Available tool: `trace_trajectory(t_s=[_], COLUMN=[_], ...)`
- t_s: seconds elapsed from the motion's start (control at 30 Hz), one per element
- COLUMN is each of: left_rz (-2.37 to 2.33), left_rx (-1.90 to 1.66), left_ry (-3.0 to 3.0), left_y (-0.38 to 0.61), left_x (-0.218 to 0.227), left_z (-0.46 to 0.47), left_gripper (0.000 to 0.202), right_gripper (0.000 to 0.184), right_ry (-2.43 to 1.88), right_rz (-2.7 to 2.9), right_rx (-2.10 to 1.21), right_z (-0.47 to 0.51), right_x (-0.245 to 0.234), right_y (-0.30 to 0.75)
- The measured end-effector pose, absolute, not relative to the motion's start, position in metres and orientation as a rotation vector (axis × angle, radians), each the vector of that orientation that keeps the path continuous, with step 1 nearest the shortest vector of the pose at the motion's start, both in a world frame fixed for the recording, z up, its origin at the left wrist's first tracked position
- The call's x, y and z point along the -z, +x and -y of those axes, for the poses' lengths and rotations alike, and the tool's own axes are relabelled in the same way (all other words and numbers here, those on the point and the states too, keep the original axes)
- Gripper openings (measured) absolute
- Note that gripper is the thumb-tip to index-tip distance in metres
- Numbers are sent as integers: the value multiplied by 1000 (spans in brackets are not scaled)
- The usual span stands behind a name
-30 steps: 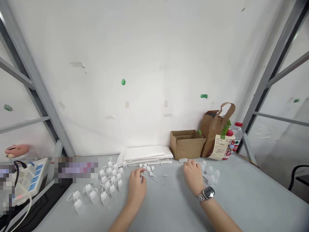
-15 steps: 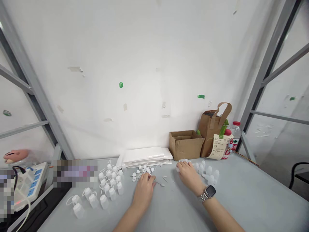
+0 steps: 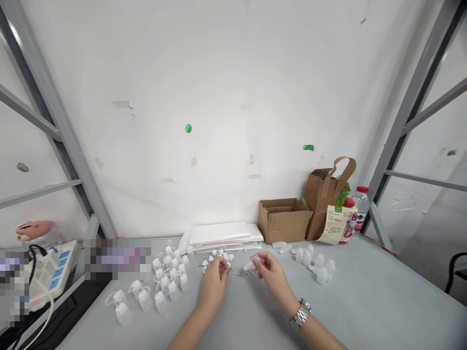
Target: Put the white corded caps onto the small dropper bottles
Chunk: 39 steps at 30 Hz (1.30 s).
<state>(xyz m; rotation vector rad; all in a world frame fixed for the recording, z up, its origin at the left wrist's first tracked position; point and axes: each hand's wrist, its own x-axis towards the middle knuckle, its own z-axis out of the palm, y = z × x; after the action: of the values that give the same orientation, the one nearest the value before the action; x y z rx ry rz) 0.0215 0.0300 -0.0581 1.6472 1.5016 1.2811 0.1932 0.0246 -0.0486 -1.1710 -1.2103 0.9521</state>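
Note:
My right hand (image 3: 269, 270) pinches a small translucent plastic bottle (image 3: 250, 266), tilted and held just above the table. At the pile of small white caps with straps (image 3: 219, 254), my left hand (image 3: 215, 279) has its thumb and fingers closed together; what lies between the fingertips is hidden. A thin white strap (image 3: 239, 274) lies between the two hands. To the left stand several small bottles fitted with looped white caps (image 3: 160, 301), in loose rows. Several uncapped translucent bottles (image 3: 321, 276) are on the right, some upright, some lying down.
Flat white packages (image 3: 222, 234) are stacked against the wall. Beside them stand an open cardboard box (image 3: 284, 226), a brown paper bag (image 3: 315, 194) and a red-capped bottle (image 3: 361, 201). A power strip (image 3: 54, 277) with cables lies at the far left.
My right hand has moved left from the uncapped bottles, bringing one with it towards my left hand. My left hand stays by the caps, its fingers now pinched. The view has shifted slightly.

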Motion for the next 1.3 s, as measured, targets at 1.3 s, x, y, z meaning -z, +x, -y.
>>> trace_trajectory(t_s=[1.3], left_rz=[-839], left_rx=[-1211], left_ry=[764], left_y=[29], left_x=[21], left_z=[-8], left_gripper=[31], right_gripper=[18], right_ry=[-1225], right_rz=[1591], right_rx=[-843], right_z=[14], right_x=[36], right_y=[166])
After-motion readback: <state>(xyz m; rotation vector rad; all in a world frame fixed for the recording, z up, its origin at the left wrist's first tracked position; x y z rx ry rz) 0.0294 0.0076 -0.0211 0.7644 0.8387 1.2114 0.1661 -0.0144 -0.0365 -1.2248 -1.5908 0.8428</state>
